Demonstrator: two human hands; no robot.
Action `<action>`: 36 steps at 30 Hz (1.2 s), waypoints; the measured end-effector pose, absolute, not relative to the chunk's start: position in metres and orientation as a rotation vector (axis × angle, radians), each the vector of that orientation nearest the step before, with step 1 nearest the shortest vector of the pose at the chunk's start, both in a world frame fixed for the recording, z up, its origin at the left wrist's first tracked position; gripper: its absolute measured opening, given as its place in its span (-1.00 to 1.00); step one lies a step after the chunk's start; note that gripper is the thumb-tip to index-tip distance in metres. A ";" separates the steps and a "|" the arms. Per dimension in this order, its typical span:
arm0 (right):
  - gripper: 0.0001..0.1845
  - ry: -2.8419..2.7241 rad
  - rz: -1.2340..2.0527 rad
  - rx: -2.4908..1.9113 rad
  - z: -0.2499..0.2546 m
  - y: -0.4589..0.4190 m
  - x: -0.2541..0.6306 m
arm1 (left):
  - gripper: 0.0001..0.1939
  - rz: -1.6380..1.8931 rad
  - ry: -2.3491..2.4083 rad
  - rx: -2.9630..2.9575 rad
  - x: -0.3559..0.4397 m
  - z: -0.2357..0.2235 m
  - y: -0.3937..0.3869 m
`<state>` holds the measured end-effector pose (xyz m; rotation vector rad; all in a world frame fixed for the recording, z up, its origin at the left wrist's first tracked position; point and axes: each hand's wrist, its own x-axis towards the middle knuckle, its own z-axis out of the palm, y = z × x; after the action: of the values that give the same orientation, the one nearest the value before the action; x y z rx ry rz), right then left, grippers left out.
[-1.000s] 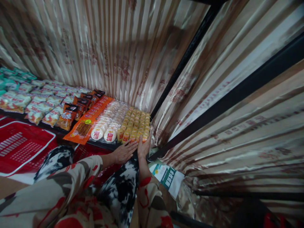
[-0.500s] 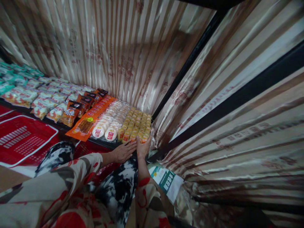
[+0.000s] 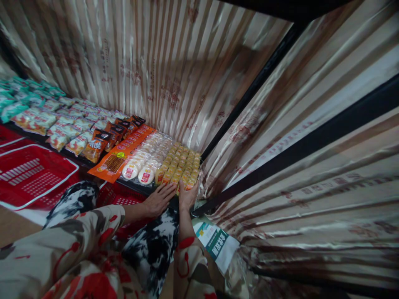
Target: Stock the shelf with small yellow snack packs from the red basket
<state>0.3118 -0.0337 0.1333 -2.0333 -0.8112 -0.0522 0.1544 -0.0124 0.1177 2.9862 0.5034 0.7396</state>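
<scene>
Small yellow-wrapped snack packs (image 3: 177, 166) stand in tight rows at the right end of a black shelf. My left hand (image 3: 159, 200) lies with its fingers stretched out against the front of these rows. At their front right corner is my right hand (image 3: 188, 197), thumb up at the front and apart from the fingers, which lie along the right side and are partly hidden. Directly left of the yellow packs are rows of round white wrapped cakes (image 3: 145, 176), followed by a flat orange snack bag (image 3: 116, 160).
Brown-orange bags (image 3: 95, 146), white snack bags (image 3: 64, 133) and green bags (image 3: 23, 99) fill the shelf leftward. Red baskets (image 3: 37, 174) stand below. Pleated shiny sheeting (image 3: 131, 54) and black frame bars (image 3: 299, 137) enclose the back and right. A green-and-white bag (image 3: 216, 245) lies low right.
My left hand has slid slightly left and down, away from my right hand. My right hand stays at the corner of the yellow packs. The view has shifted a little.
</scene>
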 end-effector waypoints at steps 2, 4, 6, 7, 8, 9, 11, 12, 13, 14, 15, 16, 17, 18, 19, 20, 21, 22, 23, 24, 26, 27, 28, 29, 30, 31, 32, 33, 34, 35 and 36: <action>-0.02 -0.815 -0.056 -2.025 0.134 -0.034 0.311 | -0.41 0.791 0.644 2.968 0.153 0.117 -0.015; -0.02 -0.808 -0.049 -2.031 0.135 -0.034 0.311 | -0.42 0.793 0.724 2.971 0.154 0.117 -0.015; -0.02 -0.802 -0.043 -2.045 0.136 -0.035 0.310 | -0.43 0.766 0.740 2.988 0.155 0.119 -0.012; -0.02 -0.804 -0.043 -2.049 0.137 -0.035 0.310 | -0.44 0.753 0.738 2.996 0.156 0.120 -0.011; -0.02 -0.807 -0.045 -2.051 0.137 -0.035 0.310 | -0.44 0.742 0.732 3.001 0.157 0.121 -0.010; -0.02 -0.811 -0.049 -2.050 0.137 -0.035 0.310 | -0.44 0.734 0.725 3.005 0.158 0.121 -0.008; -0.01 -0.821 -0.057 -2.043 0.138 -0.035 0.310 | -0.44 0.718 0.716 3.010 0.159 0.122 -0.007; -0.01 -0.826 -0.062 -2.039 0.138 -0.035 0.310 | -0.43 0.710 0.708 3.013 0.160 0.122 -0.007; -0.01 -0.834 -0.070 -2.036 0.138 -0.035 0.310 | -0.43 0.698 0.701 3.017 0.160 0.122 -0.007; 0.00 -0.846 -0.081 -2.033 0.138 -0.035 0.309 | -0.43 0.688 0.698 3.020 0.160 0.122 -0.007; 0.01 -0.860 -0.094 -2.031 0.137 -0.035 0.309 | -0.43 0.680 0.697 3.024 0.160 0.123 -0.008; 0.02 -0.875 -0.110 -2.029 0.137 -0.035 0.309 | -0.43 0.671 0.698 3.025 0.160 0.123 -0.008; 0.03 -0.891 -0.127 -2.028 0.137 -0.035 0.309 | -0.43 0.664 0.701 3.025 0.160 0.124 -0.009; 0.04 -0.903 -0.144 -2.026 0.137 -0.035 0.309 | -0.43 0.657 0.703 3.024 0.160 0.125 -0.009; 0.05 -0.912 -0.159 -2.024 0.137 -0.035 0.309 | -0.43 0.654 0.707 3.022 0.160 0.125 -0.010; 0.06 -0.917 -0.168 -2.024 0.137 -0.035 0.309 | -0.43 0.651 0.710 3.019 0.160 0.126 -0.010; 0.07 -0.919 -0.174 -2.026 0.137 -0.035 0.309 | -0.43 0.649 0.714 3.015 0.160 0.126 -0.010; 0.08 -0.921 -0.174 -2.030 0.137 -0.034 0.309 | -0.43 0.650 0.721 3.009 0.160 0.126 -0.010; 0.09 -0.925 -0.172 -2.035 0.137 -0.034 0.309 | -0.42 0.655 0.726 3.004 0.161 0.126 -0.010; 0.09 -0.931 -0.168 -2.040 0.137 -0.034 0.309 | -0.42 0.660 0.728 3.000 0.161 0.125 -0.010; 0.09 -0.950 -0.157 -2.043 0.137 -0.034 0.309 | -0.41 0.671 0.716 2.999 0.162 0.123 -0.009; 0.09 -0.959 -0.150 -2.041 0.137 -0.034 0.309 | -0.41 0.675 0.706 2.999 0.162 0.122 -0.008; 0.08 -0.964 -0.141 -2.038 0.137 -0.034 0.309 | -0.40 0.678 0.694 2.997 0.162 0.121 -0.008; 0.08 -0.965 -0.132 -2.034 0.137 -0.034 0.310 | -0.40 0.680 0.685 2.994 0.162 0.120 -0.007; 0.08 -0.961 -0.123 -2.033 0.137 -0.034 0.310 | -0.40 0.681 0.677 2.990 0.163 0.120 -0.007; 0.07 -0.954 -0.115 -2.032 0.136 -0.034 0.310 | -0.40 0.678 0.672 2.986 0.163 0.119 -0.007; 0.06 -0.945 -0.110 -2.032 0.136 -0.034 0.310 | -0.40 0.675 0.671 2.984 0.163 0.120 -0.007; 0.05 -0.940 -0.107 -2.031 0.136 -0.033 0.310 | -0.40 0.670 0.673 2.982 0.163 0.120 -0.007; 0.03 -0.938 -0.106 -2.030 0.136 -0.033 0.310 | -0.40 0.660 0.678 2.980 0.164 0.121 -0.007; 0.02 -0.940 -0.108 -2.028 0.136 -0.033 0.310 | -0.41 0.651 0.688 2.979 0.164 0.122 -0.007; 0.00 -0.944 -0.112 -2.028 0.136 -0.033 0.310 | -0.41 0.642 0.695 2.978 0.165 0.123 -0.007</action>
<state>0.3100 -0.0332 0.1362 -2.0278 -0.9438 -0.1123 0.1645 -0.0074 0.1225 2.9785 0.6954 0.6416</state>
